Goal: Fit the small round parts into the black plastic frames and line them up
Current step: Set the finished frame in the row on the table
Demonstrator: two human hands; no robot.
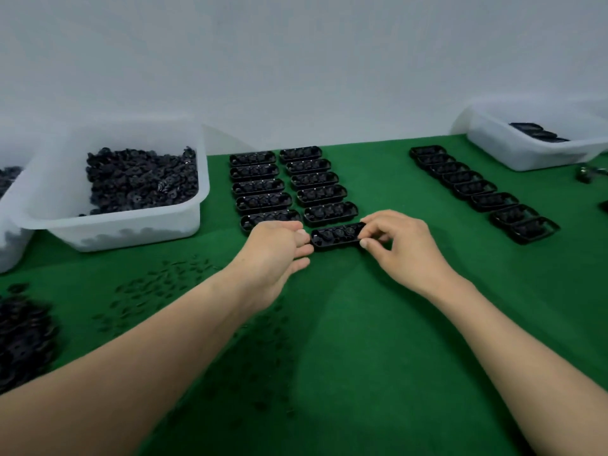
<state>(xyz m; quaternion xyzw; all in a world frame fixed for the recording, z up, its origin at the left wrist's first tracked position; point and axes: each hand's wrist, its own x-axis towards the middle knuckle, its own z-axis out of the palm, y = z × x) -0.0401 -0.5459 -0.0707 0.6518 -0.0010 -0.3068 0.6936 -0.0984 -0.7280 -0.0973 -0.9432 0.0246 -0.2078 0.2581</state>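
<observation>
On your left stands a translucent white plastic bin [112, 222], filled well up with small black round parts [141, 182]. A second bin of the same kind [8, 245] shows only partly at the left edge, with dark parts in it too. At the far right a white plastic tub [513, 153] holds a few black frames [539, 133] laid side by side. All of this sits on the green-covered counter [362, 324]. Your right hand [404, 248] pinches the right end of one long black plastic frame [339, 235] between thumb and forefinger, with the other fingers loosely curled in. Your left hand [276, 248] is curled at the frame's left end, thumb and fingertips against it, so you grip it from both ends. Whether the frame rests on the counter or hangs just above it cannot be told. It has round parts seated in its pockets and sits at the near end of the right-hand column of filled frames [316, 185], just beside the last one there. The left-hand column [260, 189] runs alongside, its nearest frame partly hidden behind your left hand. A slanted row of frames [473, 189] lies well apart to the right. A loose heap of round parts [23, 337] and scattered small black pieces [158, 284] lie near your left forearm.
</observation>
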